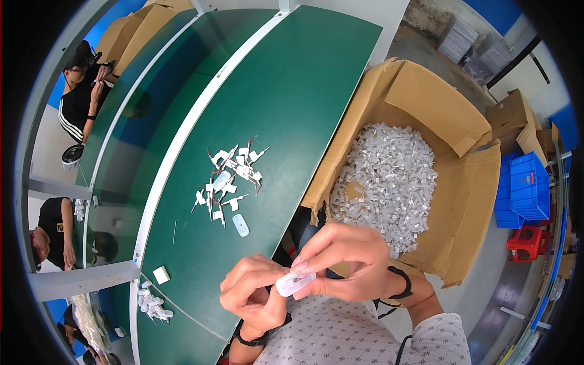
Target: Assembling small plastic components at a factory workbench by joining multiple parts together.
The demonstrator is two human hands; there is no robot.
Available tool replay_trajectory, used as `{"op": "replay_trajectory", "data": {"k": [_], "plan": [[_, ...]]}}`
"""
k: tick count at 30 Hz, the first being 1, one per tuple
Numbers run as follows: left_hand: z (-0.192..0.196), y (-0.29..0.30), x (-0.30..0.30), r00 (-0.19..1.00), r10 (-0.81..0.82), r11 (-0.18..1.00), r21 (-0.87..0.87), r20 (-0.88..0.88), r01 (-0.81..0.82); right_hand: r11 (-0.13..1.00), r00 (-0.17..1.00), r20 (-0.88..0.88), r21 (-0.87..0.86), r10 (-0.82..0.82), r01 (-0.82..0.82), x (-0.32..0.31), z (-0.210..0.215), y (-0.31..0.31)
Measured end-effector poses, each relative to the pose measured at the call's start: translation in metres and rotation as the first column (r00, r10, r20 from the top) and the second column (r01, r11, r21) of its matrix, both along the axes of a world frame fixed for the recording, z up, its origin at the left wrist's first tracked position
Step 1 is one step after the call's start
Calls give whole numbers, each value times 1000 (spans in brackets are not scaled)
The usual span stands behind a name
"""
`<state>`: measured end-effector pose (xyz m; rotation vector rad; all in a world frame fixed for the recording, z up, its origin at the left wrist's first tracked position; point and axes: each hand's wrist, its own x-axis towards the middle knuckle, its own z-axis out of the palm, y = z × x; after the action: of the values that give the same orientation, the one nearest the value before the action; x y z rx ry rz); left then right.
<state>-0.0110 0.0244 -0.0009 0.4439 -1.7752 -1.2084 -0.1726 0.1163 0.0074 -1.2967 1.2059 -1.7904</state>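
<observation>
Close to my body, my left hand (257,293) pinches a small oval piece of white plastic (288,285) with a dark spot near its middle. My right hand (348,258) grips the same piece from the other side, thumb and fingertips pressed to it. Whether the right fingertips also hold some smaller part is too small to tell. Ahead of the hands, a pale oval piece (241,225) lies by itself on the green table (286,103). Beyond it is a loose pile of small white parts with dark and red wires (234,173), with another pale oval piece among them.
A large open cardboard box (468,201) full of small white pieces (389,182) stands to the right. At the left lie a white block (161,275), a small white heap (153,306) and a thin rod (174,232). Other people sit beyond the white frame (182,131); blue crates (528,185) stand far right.
</observation>
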Motion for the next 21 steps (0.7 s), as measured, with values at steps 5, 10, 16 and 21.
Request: {"op": "replay_trajectory", "data": {"k": [5,10,16,21], "plan": [[1,2,-2,999,31,1000,-3,-19,-31,994,999,-5,-104,-42,41,6,-6,-2],[0,5,0,999,41,999,-37,16,-40,998,999,-17,-60,-29,28,4,-1,-1],[0,3,-3,997,67,996,-69,39,-65,1000,1000,-20,-7,3,-3,-2,0,-3],[4,-4,-6,994,108,988,-113,35,-104,999,999,-7,17,37,-37,-4,-3,-9]]}}
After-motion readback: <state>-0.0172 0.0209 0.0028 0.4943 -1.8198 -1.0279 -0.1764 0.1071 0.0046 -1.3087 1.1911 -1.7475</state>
